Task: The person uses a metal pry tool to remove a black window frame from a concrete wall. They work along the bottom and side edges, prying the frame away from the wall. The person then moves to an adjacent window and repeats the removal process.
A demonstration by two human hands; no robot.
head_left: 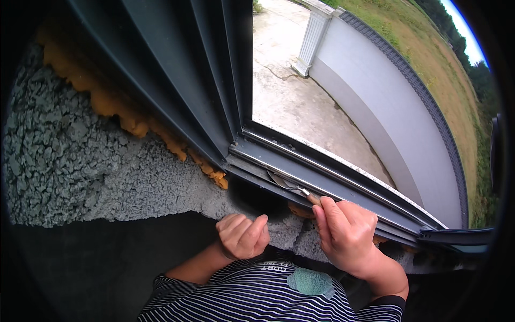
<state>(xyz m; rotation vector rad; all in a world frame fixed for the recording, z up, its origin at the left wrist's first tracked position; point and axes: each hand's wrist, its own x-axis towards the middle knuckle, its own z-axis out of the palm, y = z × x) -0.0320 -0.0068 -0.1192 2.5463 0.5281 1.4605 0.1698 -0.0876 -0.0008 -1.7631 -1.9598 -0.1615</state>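
tool handle point(313, 199): brown | window frame point(177, 80): dark grey | foam point(110, 103): orange | shirt point(236, 295): black, white-striped

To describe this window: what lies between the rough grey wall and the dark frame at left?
A ragged strip of orange foam, in the head view.

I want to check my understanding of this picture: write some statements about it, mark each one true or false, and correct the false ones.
1. The right hand holds a small trowel by its wooden handle. True.
2. The left hand grips the trowel too. False: it is apart from the trowel, with its fingers curled.
3. The trowel's blade is at the lower part of the dark window frame. True.
4. The foam-like strip between the frame and the rough grey surface is blue. False: it is orange.
5. A pale wall is visible outside. True.
6. The person's shirt is plain white. False: it is dark with light stripes.
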